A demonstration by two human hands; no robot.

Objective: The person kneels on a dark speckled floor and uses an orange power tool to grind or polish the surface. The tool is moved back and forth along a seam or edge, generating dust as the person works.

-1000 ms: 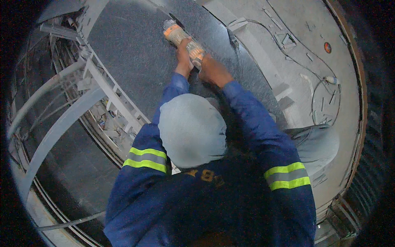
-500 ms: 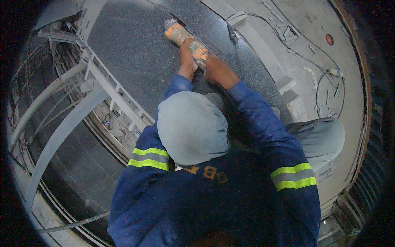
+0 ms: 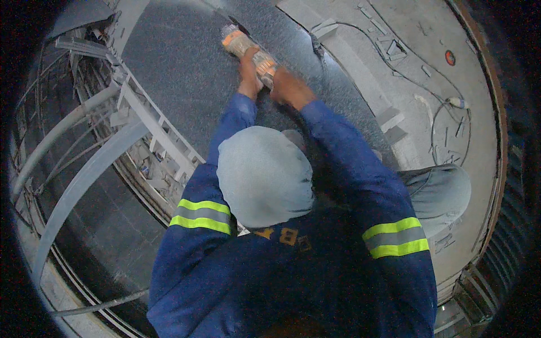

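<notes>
A dusty orange-and-grey angle grinder (image 3: 239, 44) lies along the dark speckled stone slab (image 3: 174, 50), its head pointing to the far left. My left hand (image 3: 248, 70) is wrapped round the middle of its body. At the rear end, my right hand (image 3: 290, 89) is closed on it, slightly blurred. A dark edge shows beside the grinder's head, but the disc itself is mostly hidden. My bent left knee (image 3: 264, 176) rises just behind the hands.
To the right, a pale floor holds stone strips (image 3: 390, 118), a cable (image 3: 389, 56) with a connector (image 3: 457, 102), offcuts and a round orange-red disc (image 3: 449, 57). On the left stand a pale metal frame (image 3: 160, 129) and a curved hose (image 3: 62, 132). My right knee (image 3: 442, 194) is out to the side.
Both hands have moved the angle grinder a little to the left and slightly farther away across the slab. My grip on it is unchanged.
</notes>
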